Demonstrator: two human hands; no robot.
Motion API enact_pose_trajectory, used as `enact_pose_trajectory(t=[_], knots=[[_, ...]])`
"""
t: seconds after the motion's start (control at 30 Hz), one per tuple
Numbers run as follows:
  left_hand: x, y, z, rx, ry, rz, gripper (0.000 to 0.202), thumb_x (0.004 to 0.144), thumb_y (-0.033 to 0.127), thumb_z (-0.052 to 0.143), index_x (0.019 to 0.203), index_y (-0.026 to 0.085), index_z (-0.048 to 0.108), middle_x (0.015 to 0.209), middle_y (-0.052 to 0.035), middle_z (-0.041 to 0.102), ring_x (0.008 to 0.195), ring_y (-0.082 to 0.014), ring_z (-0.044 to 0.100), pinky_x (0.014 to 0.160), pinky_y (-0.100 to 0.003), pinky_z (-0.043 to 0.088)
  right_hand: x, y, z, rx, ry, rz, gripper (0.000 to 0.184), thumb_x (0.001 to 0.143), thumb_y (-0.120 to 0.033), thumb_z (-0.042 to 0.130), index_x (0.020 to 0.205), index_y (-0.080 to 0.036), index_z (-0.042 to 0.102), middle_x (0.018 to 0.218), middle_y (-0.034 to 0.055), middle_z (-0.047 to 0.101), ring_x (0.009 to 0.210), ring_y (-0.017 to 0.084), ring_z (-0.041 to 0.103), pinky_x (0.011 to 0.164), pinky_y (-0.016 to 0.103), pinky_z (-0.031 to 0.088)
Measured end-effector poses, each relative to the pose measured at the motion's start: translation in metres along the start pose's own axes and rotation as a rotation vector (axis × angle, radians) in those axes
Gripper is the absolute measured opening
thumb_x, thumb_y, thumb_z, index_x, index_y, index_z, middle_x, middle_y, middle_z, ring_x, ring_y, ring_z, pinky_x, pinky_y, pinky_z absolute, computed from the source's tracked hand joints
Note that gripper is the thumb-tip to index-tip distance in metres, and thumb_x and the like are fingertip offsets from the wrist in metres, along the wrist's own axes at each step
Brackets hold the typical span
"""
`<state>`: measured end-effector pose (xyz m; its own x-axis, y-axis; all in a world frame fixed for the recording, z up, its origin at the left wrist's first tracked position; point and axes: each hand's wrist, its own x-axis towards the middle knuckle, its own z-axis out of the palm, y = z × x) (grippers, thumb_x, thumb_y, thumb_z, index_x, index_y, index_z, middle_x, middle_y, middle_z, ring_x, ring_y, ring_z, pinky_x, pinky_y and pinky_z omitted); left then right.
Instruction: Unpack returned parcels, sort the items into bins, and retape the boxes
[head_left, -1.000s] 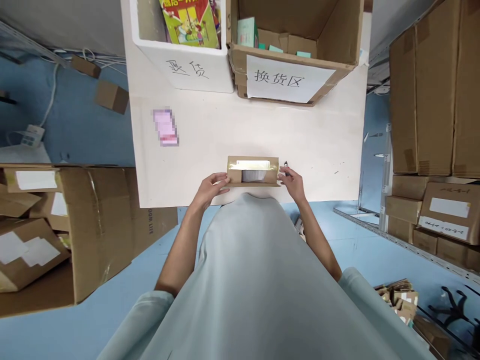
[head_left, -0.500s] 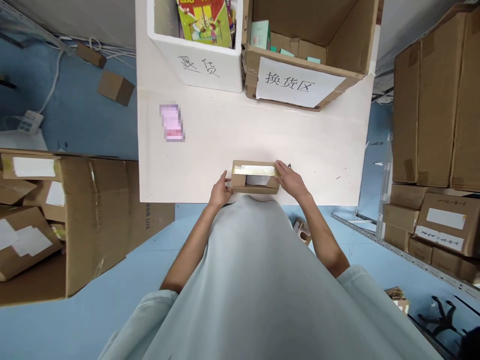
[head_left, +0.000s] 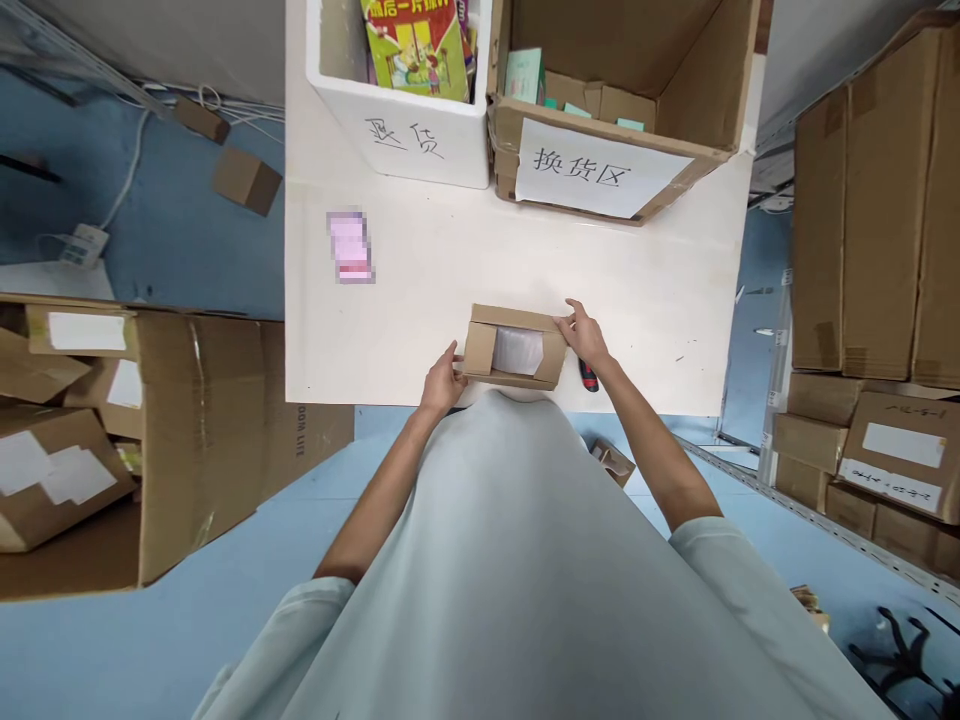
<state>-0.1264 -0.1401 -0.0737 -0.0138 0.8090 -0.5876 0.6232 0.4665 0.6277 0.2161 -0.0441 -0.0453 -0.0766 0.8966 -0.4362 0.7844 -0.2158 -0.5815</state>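
Observation:
A small brown cardboard box lies near the table's front edge, its top flaps apart. Inside it shows something wrapped in clear plastic. My left hand grips the box's left end between thumb and fingers. At the right end, my right hand pinches the upper corner, with one finger raised off the cardboard. Just below that hand rests a red and black tool, partly covered, so its kind is unclear.
Behind stand a white bin with picture books and a large labelled carton holding small green boxes. A pink blurred item lies on the left of the table. A big carton of parcels stands left; stacked boxes fill the right.
The box's taped long flap has swung up and away, opening the top and baring the plastic-wrapped contents. My right hand has shifted slightly up, uncovering more of the red and black tool.

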Motion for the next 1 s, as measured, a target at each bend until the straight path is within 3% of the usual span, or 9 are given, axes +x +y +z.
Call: enact_pose_trajectory(t=[0.13,0.2,0.3,0.37,0.47,0.6,0.7,0.83,1.0], knots=[[-0.006,-0.002,0.003,0.02,0.025,0.046,0.095,0.091,0.013,0.07,0.18,0.014,0.037,0.157,-0.0195,0.068,0.099,-0.0235,0.078,0.103,-0.044,0.065,0.001,-0.007,0.009,0.003,0.042,0.117,0.046,0.113,-0.05,0.058,0.147,-0.019,0.061,0.125,0.0141,0.079,0.105,0.031,0.075,0.095,0.043,0.059],[-0.013,0.0,0.001,0.085,0.031,0.123,0.098,0.091,0.011,0.067,0.183,0.015,0.032,0.163,-0.0226,0.062,0.114,-0.0292,0.078,0.107,-0.05,0.065,-0.008,-0.017,0.008,-0.106,0.098,0.104,0.037,0.114,-0.042,0.056,0.141,-0.018,0.065,0.14,0.0194,0.073,0.118,0.033,0.072,0.096,0.045,0.059],[-0.029,0.012,-0.004,0.226,0.087,0.355,0.104,0.086,0.001,0.061,0.184,0.015,0.028,0.179,-0.0255,0.045,0.154,-0.0392,0.058,0.124,-0.058,0.055,-0.032,-0.034,0.006,-0.236,0.2,0.003,0.031,0.115,-0.026,0.05,0.137,-0.016,0.069,0.151,0.0223,0.065,0.134,0.035,0.064,0.099,0.044,0.059],[-0.038,0.028,-0.006,0.327,0.103,0.51,0.101,0.085,-0.005,0.056,0.181,0.015,0.037,0.183,-0.0207,0.043,0.163,-0.0388,0.047,0.13,-0.057,0.05,-0.052,-0.043,0.008,-0.271,0.21,-0.059,0.033,0.118,-0.022,0.044,0.134,-0.018,0.071,0.144,0.0194,0.069,0.132,0.033,0.063,0.1,0.042,0.059],[-0.042,0.056,-0.002,0.483,0.002,0.612,0.082,0.09,-0.007,0.051,0.168,0.018,0.06,0.173,-0.0138,0.06,0.148,-0.0353,0.057,0.121,-0.051,0.054,-0.078,-0.051,0.019,-0.329,0.08,-0.084,0.035,0.118,-0.017,0.041,0.13,-0.021,0.074,0.132,0.0162,0.074,0.122,0.03,0.066,0.092,0.038,0.059],[-0.03,0.084,0.007,0.714,-0.156,0.569,0.05,0.101,0.0,0.051,0.14,0.012,0.08,0.146,-0.0189,0.077,0.13,-0.039,0.064,0.108,-0.053,0.056,-0.092,-0.058,0.037,-0.482,-0.056,-0.082,0.04,0.11,-0.006,0.046,0.125,-0.02,0.08,0.136,0.0178,0.073,0.127,0.032,0.064,0.086,0.036,0.059],[-0.021,0.091,0.006,0.804,-0.19,0.561,0.043,0.104,0.001,0.049,0.123,0.014,0.085,0.133,-0.0206,0.08,0.13,-0.0399,0.062,0.104,-0.053,0.055,-0.091,-0.065,0.044,-0.536,-0.11,-0.137,0.037,0.113,-0.01,0.048,0.117,-0.019,0.084,0.134,0.0194,0.071,0.132,0.033,0.061,0.091,0.038,0.06],[-0.023,0.09,-0.008,0.791,-0.15,0.599,0.041,0.107,0.007,0.05,0.127,0.017,0.084,0.132,-0.0194,0.08,0.126,-0.0387,0.063,0.1,-0.052,0.056,-0.09,-0.071,0.042,-0.534,-0.169,-0.189,0.036,0.118,-0.016,0.049,0.117,-0.015,0.085,0.134,0.0228,0.07,0.134,0.035,0.06,0.1,0.04,0.059],[-0.031,0.074,-0.032,0.685,0.0,0.607,0.045,0.108,0.014,0.052,0.145,0.017,0.078,0.152,-0.0169,0.075,0.127,-0.0399,0.063,0.104,-0.055,0.058,-0.107,-0.055,0.028,-0.45,-0.031,-0.179,0.034,0.121,-0.033,0.052,0.131,-0.017,0.08,0.13,0.0202,0.071,0.13,0.033,0.061,0.104,0.042,0.058]])
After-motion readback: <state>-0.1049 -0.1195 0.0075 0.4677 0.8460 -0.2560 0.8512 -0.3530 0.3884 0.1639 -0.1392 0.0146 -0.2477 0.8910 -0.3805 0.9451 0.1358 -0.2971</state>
